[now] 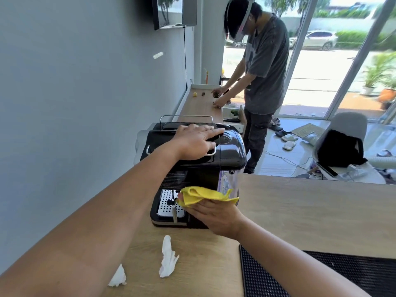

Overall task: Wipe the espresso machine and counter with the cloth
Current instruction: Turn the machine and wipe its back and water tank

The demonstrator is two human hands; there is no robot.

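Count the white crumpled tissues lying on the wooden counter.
2. One tissue in front of the espresso machine, the other tissue beside the left forearm; arms may hide more.

Hidden: right hand [216, 217] fingers partly under cloth [205, 195] | Cut off: black mat [321, 275], lower edge | Blurred: espresso machine [231, 151] panel lettering

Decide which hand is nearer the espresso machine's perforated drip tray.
Right. The right hand, holding the yellow cloth, is just beside the drip tray; the left hand rests flat on the espresso machine top.
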